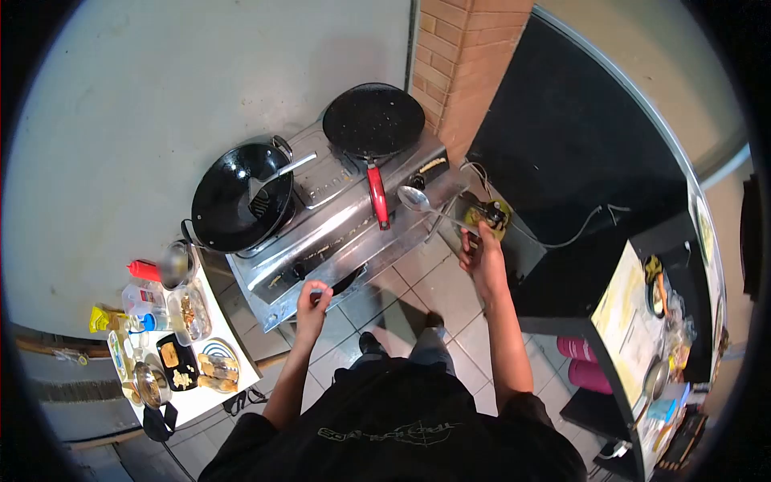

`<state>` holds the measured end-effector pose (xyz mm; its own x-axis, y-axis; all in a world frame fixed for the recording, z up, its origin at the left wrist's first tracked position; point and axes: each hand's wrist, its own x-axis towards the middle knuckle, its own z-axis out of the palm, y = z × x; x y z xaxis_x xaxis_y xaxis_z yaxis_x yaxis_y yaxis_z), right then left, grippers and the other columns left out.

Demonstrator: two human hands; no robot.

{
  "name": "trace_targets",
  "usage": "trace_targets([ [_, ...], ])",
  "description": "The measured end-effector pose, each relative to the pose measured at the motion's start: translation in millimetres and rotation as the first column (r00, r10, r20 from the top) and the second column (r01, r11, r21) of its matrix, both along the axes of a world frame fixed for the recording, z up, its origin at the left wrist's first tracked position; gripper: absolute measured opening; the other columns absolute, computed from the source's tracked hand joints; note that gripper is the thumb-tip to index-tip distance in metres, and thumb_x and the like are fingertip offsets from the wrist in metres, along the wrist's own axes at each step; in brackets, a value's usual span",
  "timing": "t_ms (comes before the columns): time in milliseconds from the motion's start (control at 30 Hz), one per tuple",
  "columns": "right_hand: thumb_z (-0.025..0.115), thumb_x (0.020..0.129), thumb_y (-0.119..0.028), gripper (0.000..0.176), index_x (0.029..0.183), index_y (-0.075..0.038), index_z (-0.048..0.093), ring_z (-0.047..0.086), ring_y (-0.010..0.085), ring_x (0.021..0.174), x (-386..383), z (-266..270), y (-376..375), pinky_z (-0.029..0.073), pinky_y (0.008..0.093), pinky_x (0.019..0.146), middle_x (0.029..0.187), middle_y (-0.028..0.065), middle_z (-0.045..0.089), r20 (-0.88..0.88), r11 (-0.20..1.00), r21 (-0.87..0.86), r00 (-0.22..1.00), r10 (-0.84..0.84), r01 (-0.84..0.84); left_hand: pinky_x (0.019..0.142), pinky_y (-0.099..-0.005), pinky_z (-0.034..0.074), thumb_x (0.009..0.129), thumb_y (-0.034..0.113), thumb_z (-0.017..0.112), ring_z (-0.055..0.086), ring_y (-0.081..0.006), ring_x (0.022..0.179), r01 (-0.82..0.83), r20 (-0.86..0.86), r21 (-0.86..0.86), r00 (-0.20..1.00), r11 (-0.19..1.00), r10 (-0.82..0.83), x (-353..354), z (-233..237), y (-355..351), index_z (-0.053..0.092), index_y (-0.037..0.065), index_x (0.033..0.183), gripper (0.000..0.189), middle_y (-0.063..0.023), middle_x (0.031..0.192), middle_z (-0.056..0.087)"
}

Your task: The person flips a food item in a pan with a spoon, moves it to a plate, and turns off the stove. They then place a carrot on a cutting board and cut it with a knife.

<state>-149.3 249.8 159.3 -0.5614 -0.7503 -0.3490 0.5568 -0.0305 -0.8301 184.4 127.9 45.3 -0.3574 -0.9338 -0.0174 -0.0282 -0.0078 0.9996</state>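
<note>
Spoon held up at the stove's right end

From where I stand, the right hand (482,255) pinches the handle of a metal spoon (414,198), its bowl pointing left, just right of the frame's centre near the frying pan's red handle (378,197). The left hand (314,299), lower and left of centre, is loosely curled beside the stove (337,238); I cannot tell whether its fingers pinch anything.

The spoon looks light and stiff, hardly fragile; its smooth handle would probably turn slippery if oily. The far end of the handle seems the best hold, well away from the bowl. The frying pan (373,120) sits upper centre, and the wok (217,201) left of it, a spatula (297,165) leaning inside.
</note>
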Motion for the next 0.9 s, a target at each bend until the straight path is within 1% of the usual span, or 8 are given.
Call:
trace_targets([
  [33,0.046,0.103,-0.042,0.035,0.101,-0.008,0.053,0.037,0.0098,0.054,-14.2,0.8,-20.7,0.027,0.0263,0.05,0.072,-0.001,0.043,0.011,1.0,0.006,1.0,0.004,-0.004,0.063,-0.0208,0.041,0.091,0.004,0.069,0.053,-0.0056,0.074,-0.006,0.118,-0.022,0.993,1.0,0.008,2.5,-4.2,-3.3,0.058,0.007,0.097,0.013,0.0014,0.088,0.057],
  [100,0.045,0.104,-0.04,0.033,0.102,-0.008,0.053,0.036,0.0101,0.054,-44.0,-0.1,-57.7,0.028,0.026,0.049,0.072,-0.0001,0.044,-0.037,0.998,0.008,0.998,0.06,-0.06,0.068,-0.0214,0.046,0.091,0.004,0.069,0.058,-0.0077,0.076,-0.055,0.134,0.063,0.99,0.997,0.047,6.8,-10.9,-2.4,0.06,0.008,0.097,0.012,0.0003,0.094,0.062],
  [167,0.046,0.104,-0.036,0.03,0.104,-0.007,0.052,0.037,0.0096,0.054,-81.5,-11.3,-103.6,0.027,0.0248,0.048,0.072,0.0003,0.044,-0.088,0.993,-0.013,0.989,0.12,-0.122,0.068,-0.0219,0.046,0.091,0.003,0.069,0.058,-0.0078,0.075,-0.144,0.194,0.028,0.972,0.989,0.136,-0.9,-6.5,1.7,0.06,0.007,0.097,0.011,0.0002,0.092,0.062],
  [267,0.047,0.104,-0.028,0.023,0.107,-0.006,0.051,0.041,0.0093,0.05,-129.2,-33.2,-162.2,0.028,0.0241,0.042,0.07,0.0012,0.046,-0.141,0.948,-0.077,0.944,0.297,-0.309,0.067,-0.0229,0.044,0.093,0.008,0.069,0.055,-0.0071,0.073,-0.309,0.124,0.055,0.946,0.949,0.301,-27.5,4.4,14.5,0.061,0.007,0.094,0.008,0.0009,0.088,0.061],
  [400,0.045,0.105,-0.025,0.021,0.107,-0.005,0.051,0.039,0.0074,0.047,-160.6,-63.1,-220.1,0.028,0.023,0.039,0.068,0.0008,0.046,-0.135,0.921,-0.031,0.915,0.38,-0.387,0.067,-0.0229,0.042,0.096,0.017,0.067,0.052,-0.007,0.072,-0.412,0.174,0.078,0.902,0.908,0.395,-67.7,1.0,33.0,0.061,0.007,0.09,0.013,0.002,0.081,0.057],
  [567,0.046,0.105,-0.028,0.023,0.104,-0.006,0.051,0.038,0.0078,0.048,-176.5,-82.1,-243.4,0.028,0.0234,0.039,0.068,-0.0001,0.044,-0.143,0.872,0.045,0.86,0.489,-0.488,0.071,-0.025,0.049,0.097,0.024,0.066,0.059,-0.0091,0.076,-0.474,0.202,0.119,0.872,0.872,0.446,-122.5,-4.2,50.6,0.063,0.005,0.09,0.021,-0.0002,0.08,0.061],
  [633,0.047,0.104,-0.028,0.023,0.1,-0.006,0.052,0.037,0.0068,0.048,-179.1,-85.2,-246.9,0.028,0.023,0.039,0.068,-0.0011,0.043,-0.15,0.842,0.112,0.828,0.54,-0.528,0.069,-0.0246,0.045,0.097,0.023,0.066,0.055,-0.0087,0.075,-0.478,0.178,0.157,0.875,0.864,0.451,-139.4,-0.6,53.4,0.061,0.004,0.084,0.023,-0.0002,0.082,0.059],
  [900,0.05,0.103,-0.028,0.026,0.095,-0.004,0.056,0.037,0.0058,0.048,-193.4,-94.9,-259.4,0.028,0.0228,0.039,0.067,-0.0032,0.042,-0.141,0.772,0.217,0.763,0.63,-0.598,0.071,-0.0247,0.044,0.098,0.026,0.064,0.054,-0.0079,0.074,-0.479,0.232,0.14,0.867,0.866,0.442,-169.0,13.1,51.1,0.061,0.004,0.088,0.025,0.0008,0.079,0.058],
])
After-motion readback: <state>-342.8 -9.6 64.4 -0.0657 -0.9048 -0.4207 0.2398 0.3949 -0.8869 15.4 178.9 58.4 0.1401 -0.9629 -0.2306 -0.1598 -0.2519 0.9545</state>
